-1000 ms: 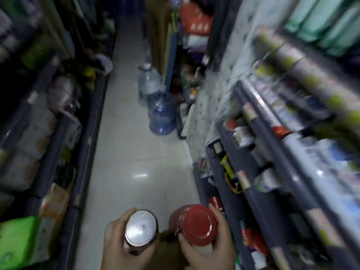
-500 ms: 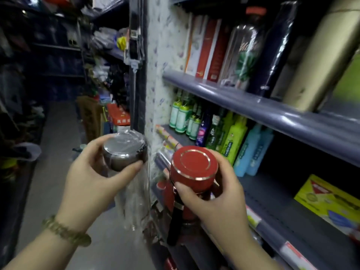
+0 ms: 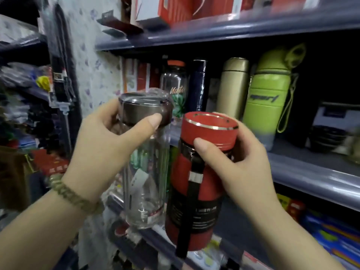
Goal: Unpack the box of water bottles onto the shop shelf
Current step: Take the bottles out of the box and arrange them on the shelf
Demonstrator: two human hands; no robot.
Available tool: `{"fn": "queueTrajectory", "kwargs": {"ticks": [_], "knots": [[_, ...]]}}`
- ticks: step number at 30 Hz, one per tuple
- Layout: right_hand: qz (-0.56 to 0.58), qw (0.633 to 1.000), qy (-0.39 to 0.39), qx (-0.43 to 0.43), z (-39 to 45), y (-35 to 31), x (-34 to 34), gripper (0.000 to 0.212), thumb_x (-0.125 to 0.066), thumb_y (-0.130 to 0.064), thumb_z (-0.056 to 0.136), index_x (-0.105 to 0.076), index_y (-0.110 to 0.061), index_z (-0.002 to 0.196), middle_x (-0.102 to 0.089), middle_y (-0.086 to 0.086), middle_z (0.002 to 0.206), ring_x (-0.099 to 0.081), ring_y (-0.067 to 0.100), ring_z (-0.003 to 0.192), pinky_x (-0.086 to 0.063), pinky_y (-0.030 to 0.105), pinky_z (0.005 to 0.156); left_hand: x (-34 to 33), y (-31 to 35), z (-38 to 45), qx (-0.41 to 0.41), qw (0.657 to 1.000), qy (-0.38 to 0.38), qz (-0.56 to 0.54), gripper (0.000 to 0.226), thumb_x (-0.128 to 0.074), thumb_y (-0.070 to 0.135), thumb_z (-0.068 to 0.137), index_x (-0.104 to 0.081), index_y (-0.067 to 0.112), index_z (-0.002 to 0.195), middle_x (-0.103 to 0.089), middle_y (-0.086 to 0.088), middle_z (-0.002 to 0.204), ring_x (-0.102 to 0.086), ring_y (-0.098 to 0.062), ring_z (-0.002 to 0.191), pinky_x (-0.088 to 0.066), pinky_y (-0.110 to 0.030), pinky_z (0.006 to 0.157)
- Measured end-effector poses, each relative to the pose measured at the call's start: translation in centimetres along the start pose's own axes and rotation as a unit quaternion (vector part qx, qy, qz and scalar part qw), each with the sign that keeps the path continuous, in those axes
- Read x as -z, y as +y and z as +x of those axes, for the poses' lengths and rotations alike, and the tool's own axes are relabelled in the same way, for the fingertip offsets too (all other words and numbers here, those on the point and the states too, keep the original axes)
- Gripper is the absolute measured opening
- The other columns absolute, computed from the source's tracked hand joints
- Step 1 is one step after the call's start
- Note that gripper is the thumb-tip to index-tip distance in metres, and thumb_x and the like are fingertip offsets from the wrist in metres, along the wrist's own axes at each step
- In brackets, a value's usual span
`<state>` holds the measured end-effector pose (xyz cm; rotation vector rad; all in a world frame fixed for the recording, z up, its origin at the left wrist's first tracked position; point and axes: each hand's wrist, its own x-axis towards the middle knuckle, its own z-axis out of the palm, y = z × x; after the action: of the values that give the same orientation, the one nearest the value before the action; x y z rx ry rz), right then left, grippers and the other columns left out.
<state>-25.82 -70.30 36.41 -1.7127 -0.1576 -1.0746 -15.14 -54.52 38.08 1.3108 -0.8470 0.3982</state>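
My left hand [image 3: 103, 147] grips a clear bottle [image 3: 145, 184] by its grey metal lid, the bottle wrapped in thin plastic. My right hand [image 3: 237, 164] holds a red bottle [image 3: 191, 209] by its red cap; a black strap hangs down its side. Both bottles are upright in the air, side by side, just in front of the grey shop shelf [image 3: 315, 178]. On that shelf stand a clear bottle with an orange cap [image 3: 174, 82], a dark blue flask [image 3: 198, 84], a gold flask [image 3: 232, 86] and a green sport bottle [image 3: 266, 98]. The box is out of view.
The shelf above [image 3: 214, 30] carries red and white boxes. Dark bowls [image 3: 327, 137] sit at the right of the bottle shelf. Lower shelves hold coloured packets [image 3: 335, 234]. To the left are a wallpapered end panel [image 3: 91, 71] and more stocked shelving down the aisle.
Both hands have lifted the two bottles from near floor level up to the bottle shelf. My view has swung from the aisle floor to that shelf.
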Motion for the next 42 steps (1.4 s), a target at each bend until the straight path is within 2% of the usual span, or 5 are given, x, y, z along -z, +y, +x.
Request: {"fn": "queueTrajectory", "kwargs": {"ticks": [7,13,18,35,42], "knots": [[-0.064,0.995,0.075,0.028,1.1,-2.3,5.6,0.036,-0.072,-0.043,0.068,-0.067,-0.024,0.098,-0.073,-0.006,0.092,-0.068,0.003,0.083,-0.05,0.014,0.069,-6.9,1.3,3.4,-0.026,0.991,-0.06,-0.116,0.024,-0.073,0.046,0.066,-0.072,0.03,0.084,-0.071,0.013,0.078,-0.066,-0.009,0.075,-0.051,-0.03,0.069],[-0.116,0.986,0.114,0.03,1.7,-3.2,8.7,0.036,-0.07,-0.049,0.067,-0.068,-0.026,0.095,-0.072,-0.009,0.087,-0.068,0.002,0.078,-0.051,0.015,0.066,-10.7,2.2,4.8,-0.041,0.983,-0.092,-0.154,0.01,-0.075,0.035,0.074,-0.067,0.032,0.068,-0.062,0.019,0.059,-0.056,0.003,0.058,-0.044,-0.014,0.056],[-0.115,0.984,0.131,0.03,3.6,-3.3,9.4,0.03,-0.075,-0.042,0.071,-0.068,-0.026,0.096,-0.073,-0.009,0.09,-0.069,0.002,0.082,-0.053,0.018,0.069,-11.5,2.1,6.7,-0.031,0.984,-0.081,-0.154,0.011,-0.074,0.044,0.067,-0.072,0.035,0.073,-0.068,0.017,0.069,-0.063,-0.005,0.069,-0.052,-0.028,0.066],[-0.081,0.993,0.072,0.053,13.4,-0.1,-1.3,0.038,-0.078,-0.043,0.071,-0.067,-0.02,0.098,-0.073,-0.008,0.092,-0.066,0.002,0.082,-0.053,0.021,0.075,-2.3,-3.1,13.1,-0.026,0.998,0.045,-0.035,0.031,-0.076,0.047,0.065,-0.07,0.028,0.088,-0.071,0.017,0.076,-0.063,0.001,0.071,-0.049,-0.021,0.068],[-0.051,0.997,0.054,0.019,15.7,2.2,-4.8,0.048,-0.078,-0.055,0.062,-0.068,-0.024,0.098,-0.073,-0.008,0.097,-0.068,0.008,0.091,-0.056,0.039,0.087,1.1,-5.2,13.6,-0.022,0.992,0.109,0.063,0.019,-0.075,0.042,0.073,-0.066,0.03,0.085,-0.068,0.01,0.082,-0.063,-0.005,0.074,-0.052,-0.025,0.074]]}}
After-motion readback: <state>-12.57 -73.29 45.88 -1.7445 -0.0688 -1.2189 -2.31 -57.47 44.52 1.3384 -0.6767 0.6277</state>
